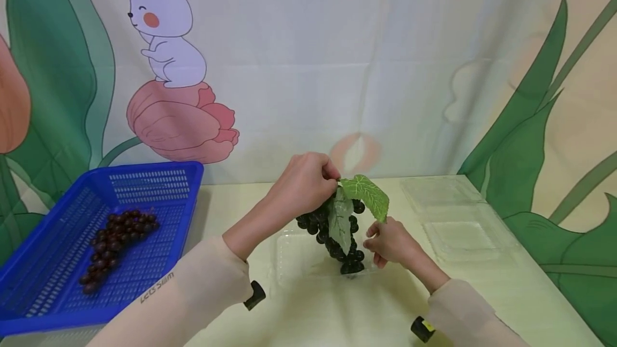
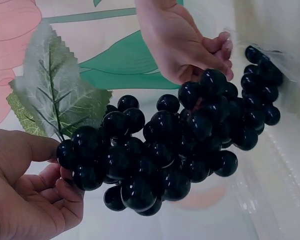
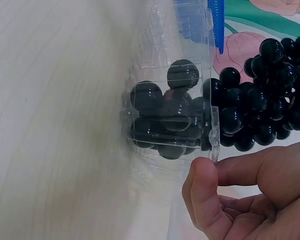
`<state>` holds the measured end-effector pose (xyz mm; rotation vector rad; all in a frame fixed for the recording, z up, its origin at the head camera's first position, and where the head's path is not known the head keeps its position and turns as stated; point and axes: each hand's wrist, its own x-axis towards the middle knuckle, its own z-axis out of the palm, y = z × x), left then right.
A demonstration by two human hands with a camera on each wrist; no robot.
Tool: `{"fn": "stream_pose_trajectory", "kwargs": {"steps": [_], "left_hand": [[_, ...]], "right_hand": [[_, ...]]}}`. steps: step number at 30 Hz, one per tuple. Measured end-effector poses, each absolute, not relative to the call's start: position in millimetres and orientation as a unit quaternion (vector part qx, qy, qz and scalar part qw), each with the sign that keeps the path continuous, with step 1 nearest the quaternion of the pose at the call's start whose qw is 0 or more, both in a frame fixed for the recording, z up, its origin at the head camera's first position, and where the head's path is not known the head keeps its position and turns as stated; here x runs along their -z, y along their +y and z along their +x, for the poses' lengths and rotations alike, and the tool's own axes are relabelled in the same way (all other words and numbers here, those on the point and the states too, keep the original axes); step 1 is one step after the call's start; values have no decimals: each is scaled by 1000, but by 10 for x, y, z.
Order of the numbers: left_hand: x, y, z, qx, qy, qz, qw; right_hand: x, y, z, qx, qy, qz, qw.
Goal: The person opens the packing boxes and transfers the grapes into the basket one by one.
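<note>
A bunch of black grapes [image 2: 160,155] with green leaves [image 1: 366,193] hangs upright from my left hand [image 1: 308,182], whose thumb and fingers pinch it at the stem end. Its lower tip reaches down into a clear plastic box [image 1: 291,256] on the table. Through the box wall in the right wrist view, several of the lowest grapes show inside. My right hand [image 1: 392,241] pinches the rim of that box [image 3: 214,135] between thumb and fingers, just right of the grapes.
At the left stands a blue plastic basket [image 1: 190,202] holding a dark red grape bunch [image 1: 113,245]. More clear plastic boxes [image 1: 458,237] lie at the right on the pale table [image 1: 308,315]. A printed cloth [image 1: 299,68] hangs behind.
</note>
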<state>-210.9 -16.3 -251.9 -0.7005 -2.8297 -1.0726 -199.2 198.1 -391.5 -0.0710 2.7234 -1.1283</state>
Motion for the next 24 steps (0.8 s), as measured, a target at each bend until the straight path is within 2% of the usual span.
{"fn": "stream_pose_trajectory", "kwargs": {"steps": [24], "left_hand": [[2230,-57,-2161,340,-907,-249,28]], "right_hand": [[3947,1974,-2016,384,918,-12,98]]}}
